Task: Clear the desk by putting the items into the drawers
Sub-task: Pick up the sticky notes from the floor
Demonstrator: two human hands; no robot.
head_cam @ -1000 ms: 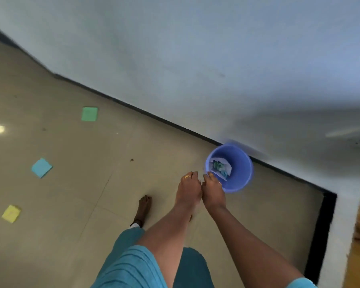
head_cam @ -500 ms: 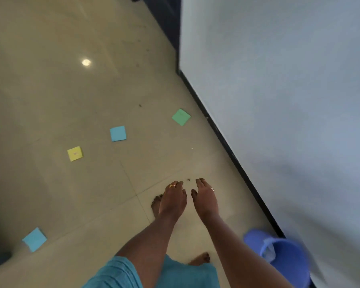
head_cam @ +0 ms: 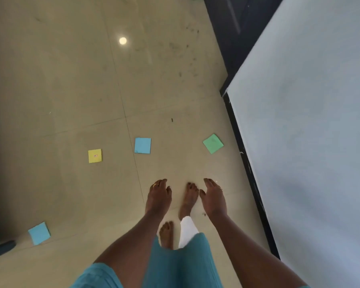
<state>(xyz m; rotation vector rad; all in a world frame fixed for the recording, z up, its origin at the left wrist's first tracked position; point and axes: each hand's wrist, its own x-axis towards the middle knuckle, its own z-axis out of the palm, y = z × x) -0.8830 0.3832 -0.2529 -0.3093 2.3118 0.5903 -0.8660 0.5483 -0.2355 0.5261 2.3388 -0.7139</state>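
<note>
Bucket gone from view, hands drifted apart: left hand and right hand hang empty, fingers loosely curled. Desk and drawers out of sight; likely best to collect the green note near the right edge of the floor.

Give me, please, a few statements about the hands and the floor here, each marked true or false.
1. The left hand and the right hand hold nothing. True.
2. The middle blue square and the lower-left blue square both lie on the floor. True.
3. The green square lies left of the yellow square. False: it lies to the right of it, nearer the wall.
4. A bucket stands beside the wall. False: no bucket is in view.
</note>
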